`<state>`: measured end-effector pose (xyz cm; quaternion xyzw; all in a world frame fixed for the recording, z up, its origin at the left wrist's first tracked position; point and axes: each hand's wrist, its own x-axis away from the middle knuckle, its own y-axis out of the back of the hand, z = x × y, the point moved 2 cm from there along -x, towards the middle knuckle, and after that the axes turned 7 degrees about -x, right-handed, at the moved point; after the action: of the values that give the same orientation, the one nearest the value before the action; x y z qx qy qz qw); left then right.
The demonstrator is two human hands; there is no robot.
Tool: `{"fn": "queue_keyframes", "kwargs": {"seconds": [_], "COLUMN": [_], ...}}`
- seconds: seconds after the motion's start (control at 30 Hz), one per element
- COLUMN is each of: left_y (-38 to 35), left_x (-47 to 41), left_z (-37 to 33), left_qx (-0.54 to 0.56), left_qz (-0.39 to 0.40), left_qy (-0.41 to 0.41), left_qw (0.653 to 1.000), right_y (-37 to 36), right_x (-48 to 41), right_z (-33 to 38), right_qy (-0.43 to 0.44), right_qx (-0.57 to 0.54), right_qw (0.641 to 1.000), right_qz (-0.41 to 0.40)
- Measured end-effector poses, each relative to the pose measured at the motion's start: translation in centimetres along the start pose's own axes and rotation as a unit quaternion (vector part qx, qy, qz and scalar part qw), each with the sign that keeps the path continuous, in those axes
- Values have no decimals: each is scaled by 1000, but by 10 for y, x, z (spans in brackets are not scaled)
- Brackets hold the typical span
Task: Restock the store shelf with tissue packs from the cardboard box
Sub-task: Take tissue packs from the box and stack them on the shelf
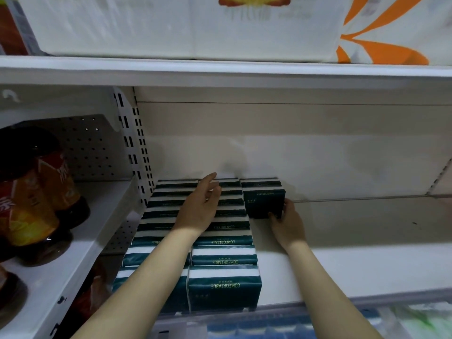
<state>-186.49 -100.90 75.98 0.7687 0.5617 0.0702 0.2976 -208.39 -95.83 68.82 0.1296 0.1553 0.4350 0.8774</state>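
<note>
Two rows of dark green and white tissue packs [223, 263] run from the white shelf's [354, 265] front edge to its back wall. A third row at the back right holds two packs. My right hand [287, 223] grips the front one of these, a dark green tissue pack [264, 203], at its lower right corner. My left hand [201, 206] rests with straight fingers on top of the packs in the two rows, reaching toward the back. The cardboard box is out of view.
Large white tissue bundles [195, 25] fill the shelf above, whose edge [220, 69] overhangs my arms. Dark drink bottles [36, 196] with orange labels stand on the neighbouring shelf at left, past a slotted upright [133, 148]. Bare shelf surface lies right of the packs.
</note>
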Motion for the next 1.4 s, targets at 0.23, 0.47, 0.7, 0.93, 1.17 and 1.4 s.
{"fn": "queue_keyframes", "kwargs": {"seconds": [0.23, 0.47, 0.7, 0.93, 1.17, 1.4], "left_y": [-1, 2, 16, 13, -28, -83], "left_x": [0, 4, 14, 49, 125, 213], "left_z": [0, -4, -24, -82, -121, -114], "left_qx": [-11, 2, 64, 146, 204, 203], "left_qz": [6, -41, -89, -15, -3, 9], "left_qy": [9, 8, -34, -30, -47, 6], "left_qw": [1000, 999, 993, 989, 978, 979], "right_y": [0, 9, 35, 79, 127, 189], "right_x": [2, 6, 41, 79, 139, 208], "right_z": [5, 20, 43, 88, 89, 23], "right_qy": [-47, -148, -116, -13, 42, 20], "right_qx": [20, -170, -287, -376, -369, -347], "right_qw": [998, 974, 948, 926, 928, 936], "right_qz": [37, 16, -72, -28, 30, 54]}}
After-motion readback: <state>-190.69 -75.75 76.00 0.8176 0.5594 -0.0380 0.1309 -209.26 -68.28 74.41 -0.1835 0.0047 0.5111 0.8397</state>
